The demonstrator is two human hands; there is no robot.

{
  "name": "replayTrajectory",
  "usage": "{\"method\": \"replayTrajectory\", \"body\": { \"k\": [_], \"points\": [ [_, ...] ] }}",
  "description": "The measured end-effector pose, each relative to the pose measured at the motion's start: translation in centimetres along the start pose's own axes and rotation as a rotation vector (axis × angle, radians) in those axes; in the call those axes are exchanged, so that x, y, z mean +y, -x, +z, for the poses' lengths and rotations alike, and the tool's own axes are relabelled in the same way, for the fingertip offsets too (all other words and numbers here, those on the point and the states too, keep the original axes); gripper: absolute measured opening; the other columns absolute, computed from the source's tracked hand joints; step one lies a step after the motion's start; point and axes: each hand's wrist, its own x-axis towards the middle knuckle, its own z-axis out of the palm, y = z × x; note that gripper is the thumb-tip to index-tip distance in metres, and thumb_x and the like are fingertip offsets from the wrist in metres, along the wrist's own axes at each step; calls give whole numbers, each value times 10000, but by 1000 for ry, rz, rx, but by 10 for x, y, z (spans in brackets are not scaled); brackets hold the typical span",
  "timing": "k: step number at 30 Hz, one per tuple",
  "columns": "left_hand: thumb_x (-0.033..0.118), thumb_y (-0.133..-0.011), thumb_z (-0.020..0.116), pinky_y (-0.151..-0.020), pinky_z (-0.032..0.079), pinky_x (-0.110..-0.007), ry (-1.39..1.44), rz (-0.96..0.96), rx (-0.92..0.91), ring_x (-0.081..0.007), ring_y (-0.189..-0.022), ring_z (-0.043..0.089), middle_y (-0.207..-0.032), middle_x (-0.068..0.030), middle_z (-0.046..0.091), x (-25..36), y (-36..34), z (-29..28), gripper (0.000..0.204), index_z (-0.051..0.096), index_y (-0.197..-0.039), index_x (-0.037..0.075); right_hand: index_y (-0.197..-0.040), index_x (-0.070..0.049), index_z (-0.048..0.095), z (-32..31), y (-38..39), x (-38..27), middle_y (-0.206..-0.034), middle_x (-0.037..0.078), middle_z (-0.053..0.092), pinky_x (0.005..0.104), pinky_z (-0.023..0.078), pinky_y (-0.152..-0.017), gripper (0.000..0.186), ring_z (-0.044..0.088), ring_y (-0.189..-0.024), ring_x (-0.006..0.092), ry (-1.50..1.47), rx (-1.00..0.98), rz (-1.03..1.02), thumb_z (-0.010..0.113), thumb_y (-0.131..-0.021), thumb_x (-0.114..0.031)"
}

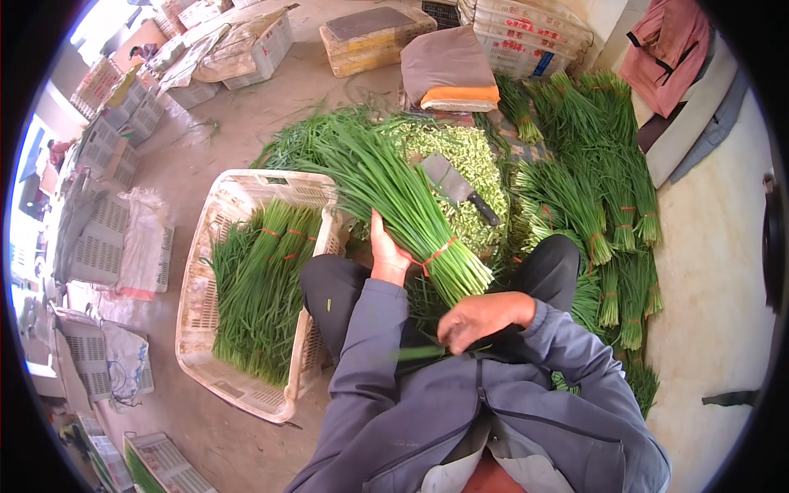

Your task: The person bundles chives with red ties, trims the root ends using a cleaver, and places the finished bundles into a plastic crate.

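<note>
A thick bundle of green chives [386, 177] lies slantwise across the middle, bound near its pale cut ends by a red band. My left hand [389, 253] is closed around its left side, close to the band. Below the cut ends, my right hand [483, 320] is pinched in front of my lap, with a loose chive leaf [421, 353] at its fingertips, smeared by motion. Beyond the bundle a cleaver [448, 177] with a black handle rests on a heap of chopped chive ends [481, 152].
On my left stands a white plastic crate [191, 308] holding several banded bundles [267, 287]. More tied bundles [588, 197] are piled along the right wall. A folded cushion [450, 62], a yellow box [362, 53] and stacked crates [526, 37] stand at the back.
</note>
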Motion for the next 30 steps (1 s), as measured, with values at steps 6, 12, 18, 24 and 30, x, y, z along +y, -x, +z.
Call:
{"method": "replayTrajectory", "body": {
  "k": [6, 12, 18, 24, 30],
  "points": [
    [509, -1033, 393, -927, 542, -467, -24, 23, 21, -287, -1066, 648, -1216, -106, 655, 2, -1, 4, 552, 585, -1277, 53, -1027, -42, 691, -40, 18, -5, -909, 115, 691, 357, 554, -692, 166, 691, -788, 242, 571, 1082, -127, 680, -867, -82],
    [518, -1033, 380, -929, 541, -473, -66, 13, 54, -288, -1073, 645, -1232, -110, 648, 0, 6, 9, 564, 573, -1291, 55, -1009, -106, 699, -38, -28, 25, -830, 93, 557, 402, 533, -731, 212, 617, -866, 309, 951, 920, -211, 733, -801, -130],
    [482, -1037, 360, -988, 509, -497, -89, 3, 79, -333, -1144, 622, -1306, -147, 616, -2, 10, 3, 576, 544, -1344, 32, -917, 10, 710, -46, 29, -13, -687, 42, 686, 275, 512, -559, 273, 631, -578, 104, -137, 291, -17, 625, -975, -243],
    [468, -1033, 401, -925, 545, -466, -117, -2, -59, -297, -1087, 645, -1265, -110, 641, -8, 3, 0, 541, 558, -1342, 54, -1227, 34, 630, -85, 14, 35, -1123, 192, 687, 347, 497, -943, 622, 643, -1061, 243, 148, 795, 128, 732, -862, -459],
    [816, -884, 367, -1119, 357, -497, -174, 84, 102, -323, -1321, 472, -1417, -101, 526, -12, 19, -22, 941, 432, -1450, 66, -1359, 59, 485, -67, -41, 84, -1247, 214, 637, 369, 456, -1020, 836, 613, -1158, 294, -61, 1053, -111, 852, -751, -382]
  ]
}}
